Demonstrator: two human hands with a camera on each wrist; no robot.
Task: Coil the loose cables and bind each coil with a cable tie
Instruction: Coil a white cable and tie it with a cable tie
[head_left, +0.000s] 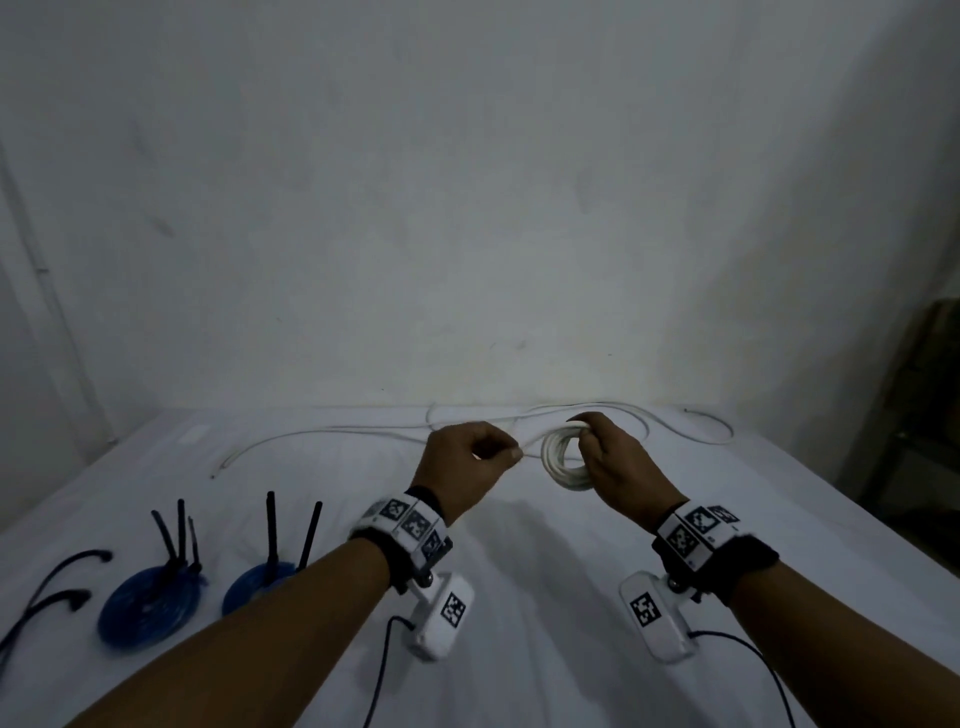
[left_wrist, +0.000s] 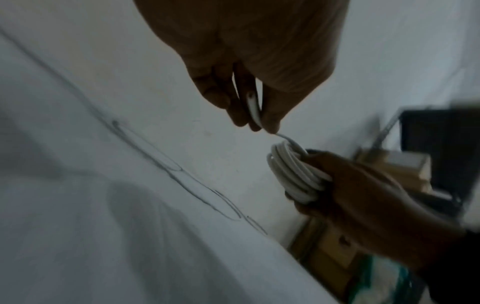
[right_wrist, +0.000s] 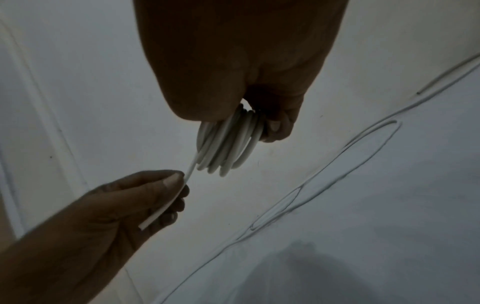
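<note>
A white cable coil (head_left: 563, 457) of several turns hangs above the white table, gripped by my right hand (head_left: 608, 457) with thumb and fingers round its right side. The coil (right_wrist: 228, 142) shows edge-on under that hand (right_wrist: 259, 123). My left hand (head_left: 493, 452) pinches the cable's free end (right_wrist: 166, 203) between thumb and fingers, just left of the coil. In the left wrist view the end (left_wrist: 253, 109) runs from my left hand (left_wrist: 257, 123) into the coil (left_wrist: 293, 172). Thin loose white cables (head_left: 332, 430) lie on the table behind both hands.
Two blue cable coils (head_left: 148, 608) (head_left: 254, 587) bound with black cable ties (head_left: 179, 535) lie at the front left. Black cable ties (head_left: 57, 566) lie at the far left edge. The white wall (head_left: 467, 208) stands behind the table; boxes (left_wrist: 335, 246) sit beyond its right edge.
</note>
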